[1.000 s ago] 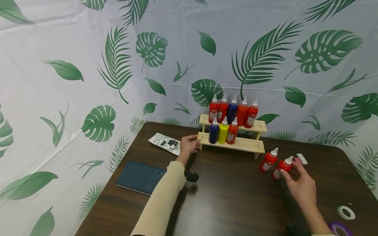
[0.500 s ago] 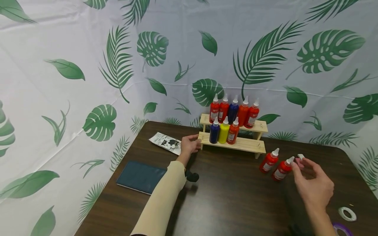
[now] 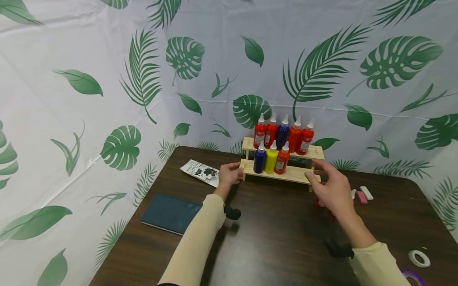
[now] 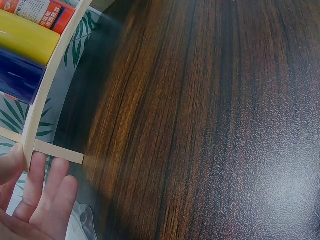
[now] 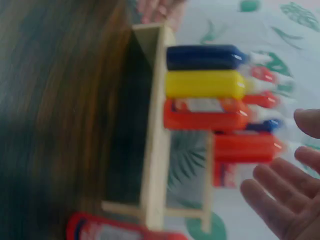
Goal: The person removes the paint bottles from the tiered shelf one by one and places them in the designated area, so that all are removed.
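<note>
A two-tier wooden stand [image 3: 298, 174] holds squeeze bottles with white nozzle caps. On its lower tier stand a blue bottle [image 3: 259, 161], a yellow bottle [image 3: 270, 161] and a red bottle [image 3: 281, 162]; several red bottles and one blue bottle [image 3: 282, 135] fill the upper tier. My left hand [image 3: 229, 175] pinches the stand's left end, thumb above the board and fingers [image 4: 57, 175] below. By the right end is my right hand [image 3: 332, 188], fingers spread and holding nothing in the right wrist view. It mostly hides two red bottles [image 3: 319, 202] on the table.
Right of the right hand lie a pink eraser [image 3: 361, 197] and a white eraser [image 3: 366, 192]. Tape rolls [image 3: 419, 258] sit at the table's right. A dark blue notebook [image 3: 171, 214] and a printed packet [image 3: 200, 172] lie left. A leaf-patterned cloth hangs behind.
My right hand has left the red bottle, touched the pink eraser beside it, then swung left to the stand's right end. My left hand stays on the stand.
</note>
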Demonstrator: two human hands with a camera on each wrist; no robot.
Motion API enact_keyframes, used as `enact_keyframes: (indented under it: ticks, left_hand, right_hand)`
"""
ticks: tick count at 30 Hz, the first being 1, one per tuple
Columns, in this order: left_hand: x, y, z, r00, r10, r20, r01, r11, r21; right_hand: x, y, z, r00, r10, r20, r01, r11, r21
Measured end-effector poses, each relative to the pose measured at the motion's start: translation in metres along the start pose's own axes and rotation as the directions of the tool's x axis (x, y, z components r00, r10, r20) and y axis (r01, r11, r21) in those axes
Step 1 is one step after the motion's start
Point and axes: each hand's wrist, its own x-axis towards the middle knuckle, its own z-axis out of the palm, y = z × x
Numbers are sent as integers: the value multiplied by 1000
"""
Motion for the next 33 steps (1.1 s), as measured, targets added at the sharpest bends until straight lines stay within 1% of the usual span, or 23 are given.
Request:
enact_keyframes:
  ticks: [2,3,5,8,14,16,18,20,23,27,32,33]
  left_hand:
    - [-2,0,-1,1000,10,-3,-10,1000,3]
    - [-3,0,-1,1000,13,-2,-13,1000,3]
    - [-4,0,-1,1000,18,2,-18,1000,0]
    - [-5,0,-1,1000,29,12,-29,1000,-8]
    - [-3,0,-1,999,49,3,-49,999,-13]
    - [-2,0,-1,999,44,-3,-44,999,-10]
    - [0,-1,-2,1000,26,-6,-26,1000,-7]
    - [0,-2,-3,1000,9,-4,-9,1000,-5]
    - [1,-2,-3,1000,-2,-1,2,1000,-8]
    - [-2,0,-5,1000,12,6,-12,1000,-14]
    - [-6,0,-6,999,34,9,-34,999,-15]
    - [-5,-1,-5,1000,30,9,-30,999,-14]
  right_hand:
    - [12,0,14,994,22,106,-22,1000,-4]
    - [18,1,22,990,29,141,-30,1000,0]
    - [30,5,35,981,45,189,-47,999,6]
    - [43,9,52,974,66,217,-72,997,22]
    - [59,11,71,965,134,223,-154,985,75]
    - [61,11,75,962,141,232,-166,982,90]
    - [63,11,79,961,140,238,-167,981,96]
    - [63,12,83,961,149,234,-176,979,102]
    - [64,11,86,965,162,205,-189,975,119]
    - [65,9,88,965,187,184,-214,967,141]
    - [59,8,92,972,173,161,-198,968,157]
    - [56,8,93,975,164,151,-188,969,159]
